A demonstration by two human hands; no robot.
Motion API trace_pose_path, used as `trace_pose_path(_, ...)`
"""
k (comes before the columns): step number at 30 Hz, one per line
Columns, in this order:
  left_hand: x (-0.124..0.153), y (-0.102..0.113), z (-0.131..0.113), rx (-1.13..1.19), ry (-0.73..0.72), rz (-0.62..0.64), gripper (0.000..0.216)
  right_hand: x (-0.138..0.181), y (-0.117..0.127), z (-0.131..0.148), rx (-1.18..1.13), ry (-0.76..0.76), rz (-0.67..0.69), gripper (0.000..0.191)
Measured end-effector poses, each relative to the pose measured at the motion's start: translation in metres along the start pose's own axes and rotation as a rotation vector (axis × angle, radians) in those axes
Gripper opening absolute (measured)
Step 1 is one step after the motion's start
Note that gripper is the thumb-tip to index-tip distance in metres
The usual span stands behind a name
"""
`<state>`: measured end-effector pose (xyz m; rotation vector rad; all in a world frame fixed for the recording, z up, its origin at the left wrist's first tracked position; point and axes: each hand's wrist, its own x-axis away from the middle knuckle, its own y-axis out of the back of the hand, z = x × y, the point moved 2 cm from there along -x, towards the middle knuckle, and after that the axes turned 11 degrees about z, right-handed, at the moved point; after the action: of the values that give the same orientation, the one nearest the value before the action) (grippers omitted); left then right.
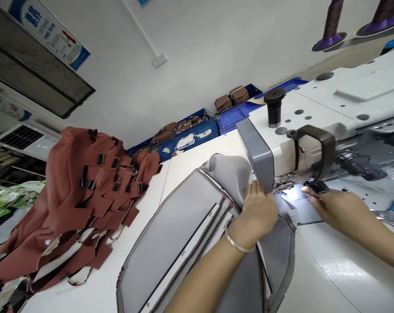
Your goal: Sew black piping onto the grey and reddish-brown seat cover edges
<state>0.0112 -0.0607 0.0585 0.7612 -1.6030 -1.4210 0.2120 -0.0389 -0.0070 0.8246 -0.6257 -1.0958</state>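
A grey padded fabric piece (183, 204) with dark bound edges and pale strips lies on the white sewing table, its far part bunched up. My left hand (258, 213), a bangle on its wrist, rests on this fabric with fingers stretched, just left of the needle area. The sewing machine (314, 108) stands to the right, its lamp lighting the presser foot (284, 184). My right hand (338, 213) is right of the foot, fingers bent together by a black machine part (317, 187). What they pinch, if anything, is hidden.
Reddish-brown fabric pieces with black buckles (99, 187) are heaped on the left. Blue crates (197, 134) with brown pieces stand behind the table. Blue-handled scissors (390, 215) lie at the right edge. Brown thread spools (332, 26) stand at upper right.
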Motion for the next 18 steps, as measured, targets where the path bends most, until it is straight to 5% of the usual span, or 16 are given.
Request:
trace_pose_path(4,0.08,-0.004,-0.046,-0.222,-0.077,-0.228,0.04,0.026,-0.001,0.009,-0.275,-0.07,0.218,0.044)
trace_pose_path(8,0.146,-0.022,-0.065,-0.39,-0.102,-0.404,0.032,0.058,-0.026,0.047,-1.109,-0.304,0.385,0.055)
trace_pose_path(12,0.154,0.001,-0.036,-0.477,0.001,-0.161,0.044,0.064,-0.043,0.089,-1.584,-0.439,0.208,0.06)
trace_pose_path(15,0.138,0.048,-0.012,-0.417,-0.049,0.099,0.045,0.054,-0.044,0.114,-1.679,-0.411,0.193,0.062)
trace_pose_path(18,0.117,0.095,-0.013,-0.354,-0.198,0.329,0.02,0.043,-0.038,0.133,-1.75,-0.345,0.159,0.056)
